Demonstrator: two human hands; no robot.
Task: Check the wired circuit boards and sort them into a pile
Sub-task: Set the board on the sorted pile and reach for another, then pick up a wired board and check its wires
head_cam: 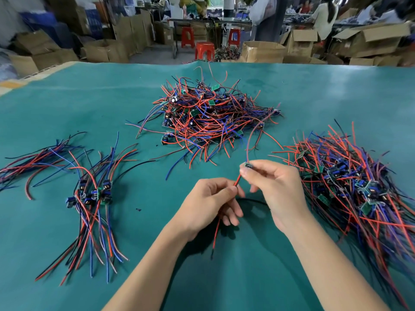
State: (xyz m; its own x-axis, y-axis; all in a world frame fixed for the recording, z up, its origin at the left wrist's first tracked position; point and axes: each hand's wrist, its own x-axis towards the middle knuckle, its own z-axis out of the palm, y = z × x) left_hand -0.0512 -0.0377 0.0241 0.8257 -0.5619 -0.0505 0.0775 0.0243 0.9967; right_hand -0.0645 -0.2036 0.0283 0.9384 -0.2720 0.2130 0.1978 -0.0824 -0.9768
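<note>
My right hand pinches a small wired circuit board above the green mat, its thin wires rising toward the middle heap. My left hand pinches that board's red wire, which runs on down below my palm. A tangled heap of wired boards lies in the middle of the table. A neater pile of wired boards lies at the left with wires fanned out. A large pile of wired boards lies at the right, close to my right hand.
The green mat covers the whole table. A loose bundle of wires lies at the far left. Beyond the table's far edge stand cardboard boxes, red stools and people at other benches.
</note>
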